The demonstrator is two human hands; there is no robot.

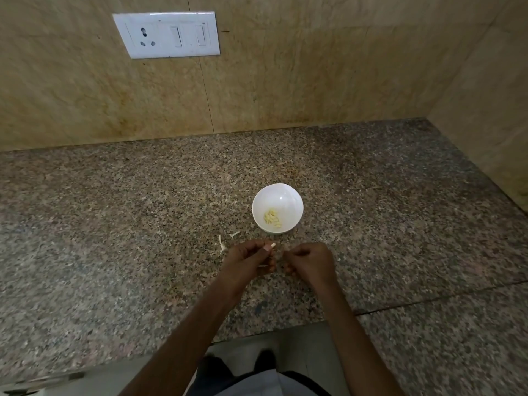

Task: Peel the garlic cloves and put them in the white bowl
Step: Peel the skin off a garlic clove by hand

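Note:
A white bowl (288, 200) stands on the speckled granite counter (114, 224) with several peeled garlic cloves (272, 218) lying in its bottom. Just in front of the bowl, my left hand (248, 261) pinches a small pale garlic clove (273, 245) between thumb and fingers. My right hand (311, 260) is curled close against it, its fingertips pinching at the same clove or its skin; the contact is partly hidden. Both hands hover a little above the counter.
Bits of white garlic skin (223, 244) lie on the counter left of my hands. A tiled wall with a white switch plate (167, 34) rises behind, and a side wall (491, 110) closes the right. The counter's front edge (171, 352) runs near my body.

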